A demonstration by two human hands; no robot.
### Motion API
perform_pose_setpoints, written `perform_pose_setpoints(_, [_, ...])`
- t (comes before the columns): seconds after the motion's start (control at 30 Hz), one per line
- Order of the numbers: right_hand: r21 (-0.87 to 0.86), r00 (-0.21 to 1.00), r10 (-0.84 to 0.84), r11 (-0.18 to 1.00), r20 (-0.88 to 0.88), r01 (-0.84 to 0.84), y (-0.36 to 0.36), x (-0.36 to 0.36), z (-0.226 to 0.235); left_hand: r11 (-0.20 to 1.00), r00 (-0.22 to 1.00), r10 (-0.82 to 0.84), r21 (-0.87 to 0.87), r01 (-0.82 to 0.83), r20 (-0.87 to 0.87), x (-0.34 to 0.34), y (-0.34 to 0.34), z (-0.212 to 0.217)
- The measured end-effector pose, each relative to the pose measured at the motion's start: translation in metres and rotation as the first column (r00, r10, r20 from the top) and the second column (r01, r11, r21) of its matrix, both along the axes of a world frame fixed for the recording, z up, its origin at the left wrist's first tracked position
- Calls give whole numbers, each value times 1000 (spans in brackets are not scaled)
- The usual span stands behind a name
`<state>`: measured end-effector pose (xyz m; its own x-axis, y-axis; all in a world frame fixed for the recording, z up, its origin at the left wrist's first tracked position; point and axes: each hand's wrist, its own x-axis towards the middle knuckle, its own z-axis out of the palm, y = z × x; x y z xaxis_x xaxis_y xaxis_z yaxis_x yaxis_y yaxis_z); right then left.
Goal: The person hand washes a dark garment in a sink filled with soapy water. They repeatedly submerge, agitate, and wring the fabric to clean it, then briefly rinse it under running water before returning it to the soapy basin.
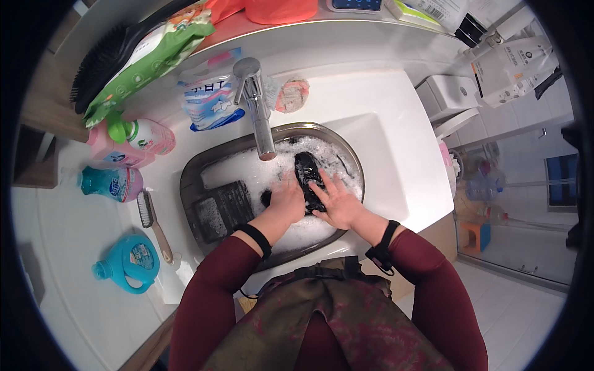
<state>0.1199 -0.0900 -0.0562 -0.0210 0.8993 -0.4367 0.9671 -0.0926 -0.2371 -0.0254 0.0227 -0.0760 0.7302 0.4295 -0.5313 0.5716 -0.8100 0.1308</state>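
Head camera looks steeply down (fisheye, close) onto the basin.

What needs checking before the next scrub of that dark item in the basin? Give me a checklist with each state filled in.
1. Left hand on the dark item: ok, it rests against the item's left side in the suds.
2. Right hand on the item: ok, fingers lie along its right side.
3. Item inside the metal basin: ok, it sits in the foam.
4. Tap shut off: cannot tell, foam hides any stream below the spout.
5. Scrub brush within reach: ok, it lies on the counter left of the basin.
6. Sleeves out of the water: ok, both are pushed up above the black wrist bands.
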Motion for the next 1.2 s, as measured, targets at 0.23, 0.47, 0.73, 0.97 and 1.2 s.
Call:
perform_pose_setpoints(0.23, [-191, 996, -84, 978, 36, 89, 44, 9, 4, 994, 992, -31, -108, 18, -119, 23, 29, -3])
perform_pose_setpoints(0.47, [-171, 971, -229, 962, -69, 215, 73, 23, -25, 991, 997, 77, -109, -78, -19, 26, 38, -11])
perform_pose_setpoints(0.73, [63, 834, -451, 868, -318, 493, 52, 20, -6, 900, 877, 420, -229, -371, 232, -2, 28, 14])
perform_pose_setpoints(0.97, [399, 849, -64, 862, -525, 312, 40, 14, 22, 451, 635, 737, -869, -206, 232, -62, 51, 57])
perform_pose_setpoints(1.2, [450, 640, -51, 669, -767, 592, 59, -82, 63, -347, -2, 923, -837, 422, -384, -31, 4, 29])
